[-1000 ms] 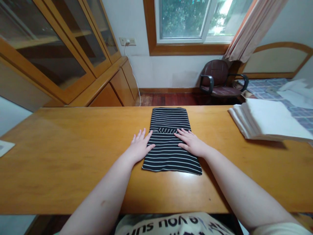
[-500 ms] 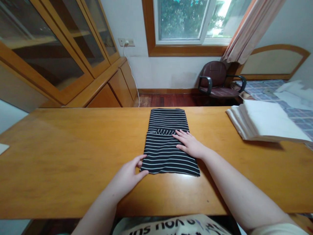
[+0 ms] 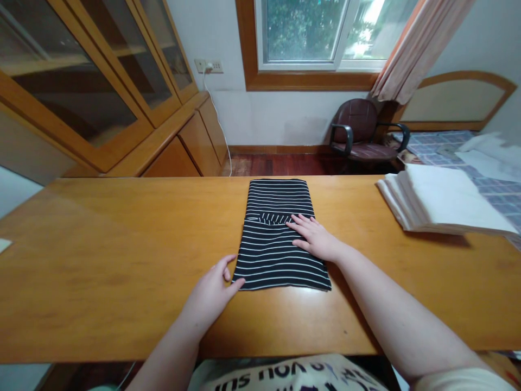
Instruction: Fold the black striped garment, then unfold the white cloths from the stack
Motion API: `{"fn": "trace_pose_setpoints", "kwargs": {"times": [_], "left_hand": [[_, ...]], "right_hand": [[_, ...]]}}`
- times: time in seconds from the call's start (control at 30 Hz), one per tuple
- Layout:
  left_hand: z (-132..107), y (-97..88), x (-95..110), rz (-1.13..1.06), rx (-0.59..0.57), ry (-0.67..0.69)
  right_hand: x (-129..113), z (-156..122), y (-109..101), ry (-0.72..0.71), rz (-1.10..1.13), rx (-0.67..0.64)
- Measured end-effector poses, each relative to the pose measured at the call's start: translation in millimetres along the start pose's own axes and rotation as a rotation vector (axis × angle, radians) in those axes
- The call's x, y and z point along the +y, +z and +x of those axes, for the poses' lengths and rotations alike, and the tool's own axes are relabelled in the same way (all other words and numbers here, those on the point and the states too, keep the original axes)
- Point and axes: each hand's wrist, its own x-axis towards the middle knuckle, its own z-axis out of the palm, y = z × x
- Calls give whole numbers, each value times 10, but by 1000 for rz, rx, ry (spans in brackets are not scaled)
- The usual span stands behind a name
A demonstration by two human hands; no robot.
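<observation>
A black cloth garment with white stripes (image 3: 280,258) lies folded into a long flat rectangle on the wooden table. Across its middle runs a band where the stripes slant the other way. My right hand (image 3: 313,237) rests flat on the garment's right side, fingers spread over the edge of that band. By the near left corner is my left hand (image 3: 217,288), its thumb tip at the cloth and its other fingers curved just off the left edge. Nothing is gripped in either hand.
A stack of folded white cloth (image 3: 443,198) sits at the right of the wooden table (image 3: 122,260). Beyond the table stand a brown armchair (image 3: 358,130), a bed (image 3: 431,144) and a glass-door cabinet (image 3: 134,122). A white corner (image 3: 4,245) shows at the left edge.
My left fingers have come off the garment's left edge and moved slightly left. My right hand stays flat on the cloth.
</observation>
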Motion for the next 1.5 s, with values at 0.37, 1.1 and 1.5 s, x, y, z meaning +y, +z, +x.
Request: {"fn": "trace_pose_setpoints", "kwargs": {"times": [0.37,1.1,1.5], "left_hand": [[-4,140,734,473,-136,852],[110,155,93,550,-133,545],[303,-304,-134,627,-7,971]], "right_hand": [[8,-7,21,-23,-1,30],[-7,3,11,-16,-21,6],[1,-5,-12,-24,29,7]]}}
